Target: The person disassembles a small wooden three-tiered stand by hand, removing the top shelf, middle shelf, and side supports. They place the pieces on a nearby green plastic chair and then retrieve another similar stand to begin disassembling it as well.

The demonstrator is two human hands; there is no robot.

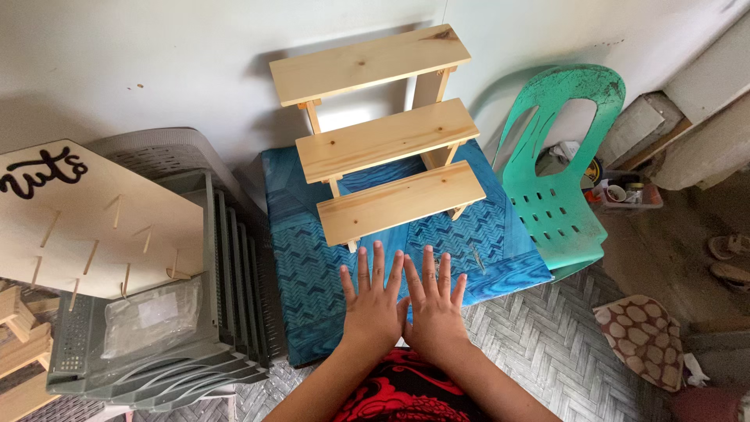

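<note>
Your left hand (373, 301) and right hand (434, 305) lay flat, palms down, side by side with thumbs almost touching and fingers spread, holding nothing; both rested on the near edge of the blue patterned cushion (312, 281). Laid like that, they looked at rest rather than gripping, with the fingertips pointing at the wooden three-step shelf (387, 137), which stood just beyond them on the same cushion, its lowest board nearest your fingers and its top board close to the white wall (156, 55). The shelf likely sat there because the cushion gave a raised, padded work surface within easy reach. A thin pale stick or nail (476, 256) lay on the cushion just right of your right hand; what it was could not be told. To your left stood a grey plastic rack (226, 312) with a clear bag (152, 316) on it, and a pale wooden board with pegs (86, 227) lay over its far part. To your right a green plastic chair (558, 195) stood against the wall, and a spotted cushion (644, 336) lay on the grey woven floor mat (547, 352).
</note>
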